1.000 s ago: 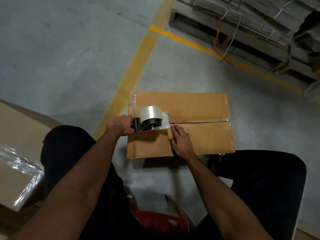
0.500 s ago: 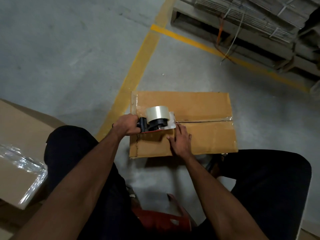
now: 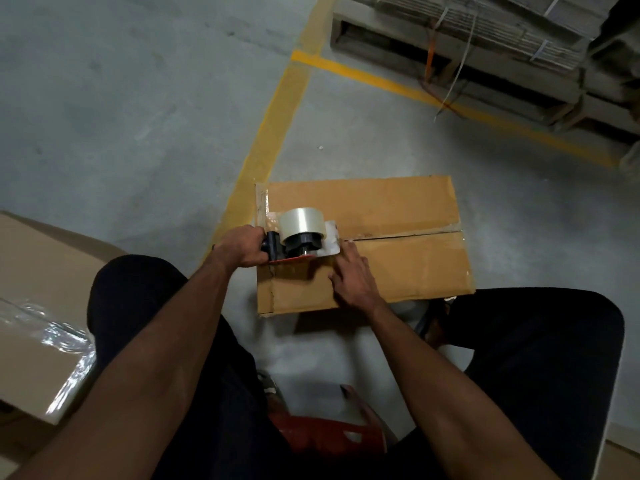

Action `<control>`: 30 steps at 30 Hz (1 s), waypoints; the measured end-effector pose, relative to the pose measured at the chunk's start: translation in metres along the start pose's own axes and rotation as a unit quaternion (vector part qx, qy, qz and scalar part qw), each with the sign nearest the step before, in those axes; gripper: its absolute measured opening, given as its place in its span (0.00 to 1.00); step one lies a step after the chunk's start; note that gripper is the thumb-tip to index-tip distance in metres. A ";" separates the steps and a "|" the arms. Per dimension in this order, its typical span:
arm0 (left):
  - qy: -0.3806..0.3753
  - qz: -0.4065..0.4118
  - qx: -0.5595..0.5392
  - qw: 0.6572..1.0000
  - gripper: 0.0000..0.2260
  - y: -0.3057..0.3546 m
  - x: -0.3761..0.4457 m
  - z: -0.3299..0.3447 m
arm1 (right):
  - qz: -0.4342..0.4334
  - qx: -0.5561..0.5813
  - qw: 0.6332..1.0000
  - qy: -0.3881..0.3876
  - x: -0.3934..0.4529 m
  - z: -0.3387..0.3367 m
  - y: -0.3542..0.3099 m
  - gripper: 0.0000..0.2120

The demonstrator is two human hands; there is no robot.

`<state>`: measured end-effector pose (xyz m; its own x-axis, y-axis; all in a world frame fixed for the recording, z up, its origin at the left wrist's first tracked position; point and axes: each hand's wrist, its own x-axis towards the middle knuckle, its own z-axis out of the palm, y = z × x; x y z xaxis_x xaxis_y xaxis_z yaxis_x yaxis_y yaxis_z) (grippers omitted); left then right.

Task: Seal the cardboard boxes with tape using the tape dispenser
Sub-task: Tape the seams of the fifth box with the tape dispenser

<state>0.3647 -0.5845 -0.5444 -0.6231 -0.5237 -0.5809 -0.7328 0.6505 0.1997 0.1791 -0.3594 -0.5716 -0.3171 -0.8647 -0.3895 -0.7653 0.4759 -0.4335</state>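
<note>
Cardboard box [image 3: 363, 244] sits on the concrete floor between the person's knees, its 2 top flaps closed and meeting at a centre seam [image 3: 405, 235] that runs left to right. Seam looks untaped along most of its length; a short shiny patch of tape shows at the box's left edge.

Left hand [image 3: 242, 251] is wrapped tight round the black handle of the tape dispenser [image 3: 298, 242], fingers curled fully about it. Dispenser rests on the box top at the left end of the seam, clear tape roll [image 3: 301, 221] uppermost. Starting at the edge makes sense: likely the tape is anchored over the side so the run can go straight across.

Right hand [image 3: 353, 278] lies on the near flap just beside the dispenser's front plate, fingers extended and pressing down, fingertips reaching the seam. Probably it holds the flap level and steadies the box against the pull.

Against the frame 1 s back: dispenser has crept a little rightward along the seam, with the left hand now nearer the box's edge. Right hand keeps the same flat press, staying just ahead of the dispenser.

Another box with glossy film [image 3: 41, 306] stands at the person's left. Yellow floor line [image 3: 273, 123] runs past the far corner; strapped flat cardboard stacks [image 3: 502, 26] lie beyond.
</note>
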 end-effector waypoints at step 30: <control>-0.005 -0.047 -0.012 0.999 0.13 -0.072 -0.035 0.002 | 0.149 0.028 0.988 0.006 0.023 0.071 -0.142 0.61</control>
<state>0.4400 -0.6118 -0.5397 -0.5486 -0.5762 -0.6058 -0.7946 0.5848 0.1632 0.3198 -0.4354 -0.5768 -0.5310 -0.6868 -0.4963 -0.6054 0.7173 -0.3448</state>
